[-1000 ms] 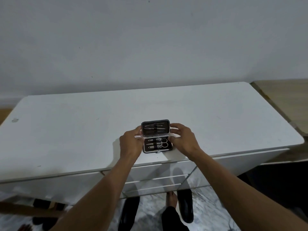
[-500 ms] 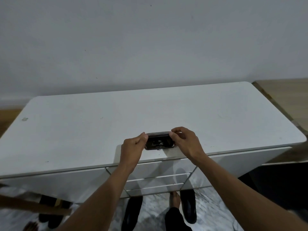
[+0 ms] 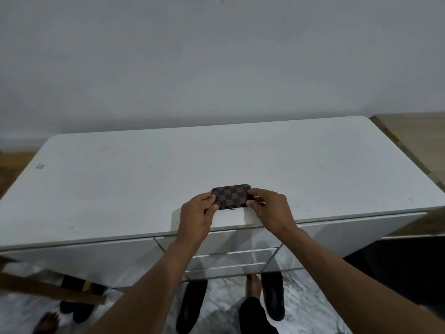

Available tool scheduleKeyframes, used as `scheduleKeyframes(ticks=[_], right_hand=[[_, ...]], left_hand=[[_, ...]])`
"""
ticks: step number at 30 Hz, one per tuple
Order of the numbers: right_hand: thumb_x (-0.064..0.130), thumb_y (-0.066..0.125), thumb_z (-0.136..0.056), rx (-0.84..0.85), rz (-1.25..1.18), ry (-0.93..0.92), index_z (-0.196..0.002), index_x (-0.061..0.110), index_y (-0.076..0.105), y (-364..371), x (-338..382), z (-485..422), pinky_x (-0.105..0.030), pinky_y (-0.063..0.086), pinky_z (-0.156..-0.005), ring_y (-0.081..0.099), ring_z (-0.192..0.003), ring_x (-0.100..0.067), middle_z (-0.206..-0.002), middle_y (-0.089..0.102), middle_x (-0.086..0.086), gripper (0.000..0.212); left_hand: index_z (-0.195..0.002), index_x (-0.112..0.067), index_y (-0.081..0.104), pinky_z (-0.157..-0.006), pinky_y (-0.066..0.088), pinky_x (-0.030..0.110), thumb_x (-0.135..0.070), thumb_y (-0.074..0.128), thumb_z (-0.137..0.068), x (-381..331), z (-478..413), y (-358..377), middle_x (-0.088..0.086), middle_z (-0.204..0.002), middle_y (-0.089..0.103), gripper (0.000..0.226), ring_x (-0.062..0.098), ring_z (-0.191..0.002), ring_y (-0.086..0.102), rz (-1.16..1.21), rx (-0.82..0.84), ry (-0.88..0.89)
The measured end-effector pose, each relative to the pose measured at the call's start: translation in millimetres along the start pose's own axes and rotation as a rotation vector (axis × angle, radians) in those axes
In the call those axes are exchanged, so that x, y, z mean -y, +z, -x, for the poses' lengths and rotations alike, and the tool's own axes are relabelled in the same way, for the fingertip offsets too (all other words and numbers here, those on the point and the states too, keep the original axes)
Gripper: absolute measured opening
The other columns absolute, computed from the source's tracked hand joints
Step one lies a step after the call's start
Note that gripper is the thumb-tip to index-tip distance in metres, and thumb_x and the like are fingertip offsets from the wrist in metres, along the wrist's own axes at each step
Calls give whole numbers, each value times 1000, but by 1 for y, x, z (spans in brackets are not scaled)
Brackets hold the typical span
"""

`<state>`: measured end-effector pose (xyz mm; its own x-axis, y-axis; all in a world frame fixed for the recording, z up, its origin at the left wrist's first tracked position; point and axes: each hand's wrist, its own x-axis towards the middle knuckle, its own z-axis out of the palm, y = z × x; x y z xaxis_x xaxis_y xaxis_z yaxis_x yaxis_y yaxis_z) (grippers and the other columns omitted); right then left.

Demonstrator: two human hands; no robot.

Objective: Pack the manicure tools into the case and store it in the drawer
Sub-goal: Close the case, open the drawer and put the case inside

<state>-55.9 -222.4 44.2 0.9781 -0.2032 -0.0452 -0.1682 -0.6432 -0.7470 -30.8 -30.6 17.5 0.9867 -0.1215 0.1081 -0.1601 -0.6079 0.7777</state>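
Observation:
The manicure case [image 3: 231, 195] lies closed on the white desk top [image 3: 168, 174], near the front edge. Its lid shows a brown and dark checkered pattern, and the tools inside are hidden. My left hand [image 3: 196, 213] pinches the case's left end between thumb and fingers. My right hand [image 3: 267, 208] pinches its right end the same way. Below the desk's front edge sit the white drawers [image 3: 228, 261], all closed.
A grey wall stands behind the desk. A wooden surface [image 3: 414, 131] adjoins the desk on the right. Under the desk I see dark shoes [image 3: 192, 307], my bare foot [image 3: 254, 286] on a marbled floor, and a wooden bar [image 3: 48, 289] at lower left.
The case stood open with the tools showing a second ago. Both hands folded the lid down, and it is now fully closed with the checkered outside facing up.

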Motion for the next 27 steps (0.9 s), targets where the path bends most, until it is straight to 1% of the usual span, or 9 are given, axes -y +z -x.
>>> scheduleKeyframes(ticks=[4,7,11,13,17,19,22,24,27], right_hand=[[13,66,-88,1,56,1,-114,12,70,2,1,-5,-33,53,-93,68,-99,-22,-109,74,-7,26],[11,65,-88,13,84,9,-112,10,71,4,2,-7,-34,52,-94,68,-102,-25,-109,74,-8,25],[6,62,-88,23,122,18,-103,6,73,6,6,-8,-38,53,-87,67,-96,-29,-101,75,-12,18],[5,61,-88,6,98,28,-103,6,73,7,6,-6,-36,53,-87,67,-96,-28,-101,75,-12,19],[10,63,-90,8,93,44,-116,8,68,6,8,-2,-30,49,-89,66,-103,-28,-111,72,-12,27],[11,62,-90,37,120,23,-124,12,62,2,12,2,-30,48,-90,64,-106,-28,-116,69,-11,34],[12,62,-90,13,96,-75,-133,18,52,0,10,23,-31,48,-95,61,-113,-24,-133,58,-6,45],[16,60,-92,-59,179,-173,-130,15,53,5,0,51,-34,52,-92,62,-108,-23,-131,57,-7,38],[18,60,-91,-49,309,-308,-107,11,65,25,-28,90,-33,55,-74,66,-88,-25,-104,66,-8,19]], left_hand=[[-115,-4,67,-97,35,17,-9,65,-89,-1,-5,3,10,-123,64,27,22,-113,60,-100,5,53],[-112,-3,69,-95,38,20,-8,65,-89,2,-7,3,11,-120,65,24,24,-108,62,-140,18,87],[-108,-1,71,-93,37,19,-7,64,-88,-1,-8,2,12,-118,67,21,26,-106,63,-188,19,124],[-107,0,71,-91,36,17,-7,65,-88,-5,-8,0,12,-117,67,21,26,-105,63,-195,16,117],[-102,4,71,-84,38,19,-5,64,-88,-11,-6,-4,14,-111,70,18,29,-102,64,-195,45,81],[-109,3,69,-84,36,17,-8,62,-90,-13,-5,-4,12,-117,67,23,29,-108,62,-179,78,56],[-131,-5,56,-100,33,24,-15,56,-95,-15,10,-3,13,-138,52,38,30,-126,49,-223,69,75],[-125,-5,61,-94,42,27,-17,52,-95,-9,33,-2,13,-125,61,34,27,-112,59,-213,-38,233],[-107,-8,70,-75,52,29,-17,52,-93,9,75,6,4,-99,65,24,19,-86,63,-215,-74,412]])
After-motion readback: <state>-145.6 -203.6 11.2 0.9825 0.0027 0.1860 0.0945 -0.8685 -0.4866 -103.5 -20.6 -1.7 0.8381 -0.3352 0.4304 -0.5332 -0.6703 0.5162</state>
